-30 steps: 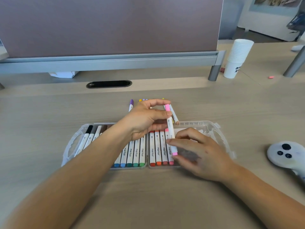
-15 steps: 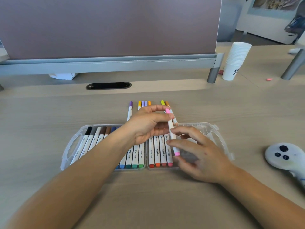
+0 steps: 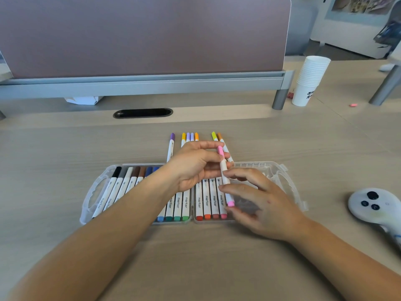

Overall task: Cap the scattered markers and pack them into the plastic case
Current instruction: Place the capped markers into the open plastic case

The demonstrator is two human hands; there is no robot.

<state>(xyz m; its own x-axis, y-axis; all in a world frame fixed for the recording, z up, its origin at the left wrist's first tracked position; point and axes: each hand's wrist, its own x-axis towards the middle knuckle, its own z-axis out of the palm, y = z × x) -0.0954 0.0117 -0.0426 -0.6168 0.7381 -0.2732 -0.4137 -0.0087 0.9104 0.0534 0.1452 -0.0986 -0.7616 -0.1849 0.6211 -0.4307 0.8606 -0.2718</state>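
A clear plastic case (image 3: pixel 95 192) lies open on the desk, its two halves side by side with several capped markers in rows. A pink marker (image 3: pixel 224 177) with pink caps at both ends hangs above the right half. My left hand (image 3: pixel 195 166) pinches its upper end near the cap. My right hand (image 3: pixel 258 198) holds its lower part between thumb and fingers. Behind the case lie several loose capped markers: a purple marker (image 3: pixel 171 146), a yellow, lilac and orange group (image 3: pixel 189 136), and a green and orange pair (image 3: pixel 217 136).
A white game controller (image 3: pixel 375 205) lies at the right. A stack of paper cups (image 3: pixel 310 80) stands at the back right beside the partition's leg (image 3: pixel 280 98). A cable slot (image 3: pixel 143 112) sits behind the markers. A small pink bit (image 3: pixel 353 104) lies far right.
Both hands and the pink marker have risen slightly and tilted little. My right hand's fingers have shifted along the marker's lower part. The loose markers behind the case are more exposed.
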